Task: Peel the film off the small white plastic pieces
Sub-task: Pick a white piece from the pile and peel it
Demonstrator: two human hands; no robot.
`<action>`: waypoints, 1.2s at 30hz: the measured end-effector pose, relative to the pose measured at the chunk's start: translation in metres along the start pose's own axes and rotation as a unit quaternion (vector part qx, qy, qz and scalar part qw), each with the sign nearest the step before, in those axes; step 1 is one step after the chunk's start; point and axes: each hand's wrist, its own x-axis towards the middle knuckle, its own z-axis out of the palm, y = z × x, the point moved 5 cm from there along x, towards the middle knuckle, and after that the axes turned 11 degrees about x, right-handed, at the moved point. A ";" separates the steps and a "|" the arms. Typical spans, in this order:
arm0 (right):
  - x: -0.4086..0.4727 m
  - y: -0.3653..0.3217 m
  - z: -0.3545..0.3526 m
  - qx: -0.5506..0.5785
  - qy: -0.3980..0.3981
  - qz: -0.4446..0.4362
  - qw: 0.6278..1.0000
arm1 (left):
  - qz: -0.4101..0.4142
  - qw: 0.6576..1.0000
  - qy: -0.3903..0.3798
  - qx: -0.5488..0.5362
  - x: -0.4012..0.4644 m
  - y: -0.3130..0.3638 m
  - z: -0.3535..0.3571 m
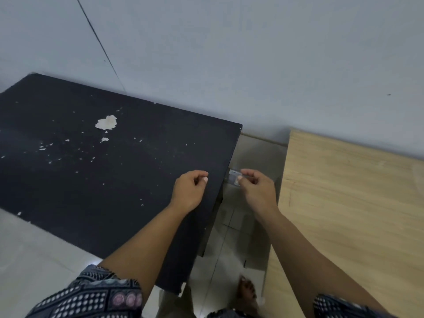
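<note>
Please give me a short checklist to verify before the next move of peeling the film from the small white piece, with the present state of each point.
1. Right hand pinches the small white piece: ok.
2. Left hand holds an edge of film: cannot tell; fingers curled, nothing visible in them.
3. Film already lifted from the piece: cannot tell, blurred.
4. Piece held over the black table: not ok; it is past the table's right edge, above the floor.
5. Both hands in view: ok.

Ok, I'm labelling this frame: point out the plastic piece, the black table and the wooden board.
plastic piece (234, 177): head view, its pale face.
black table (103, 168): head view, bare top.
wooden board (348, 203): head view, bare surface.
</note>
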 end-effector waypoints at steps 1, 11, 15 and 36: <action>0.001 -0.001 0.004 0.000 0.005 0.004 1.000 | 0.007 1.000 -0.006 0.001 0.004 -0.002 -0.001; 0.026 -0.011 0.057 0.026 0.133 0.027 0.990 | 0.109 0.990 -0.078 0.040 0.084 -0.019 -0.028; 0.043 -0.016 0.056 0.051 0.167 0.033 0.984 | 0.146 0.983 -0.090 0.060 0.111 -0.020 -0.026; 0.247 0.016 0.067 0.099 0.230 0.049 0.967 | 0.209 0.975 -0.006 0.076 0.293 0.043 0.063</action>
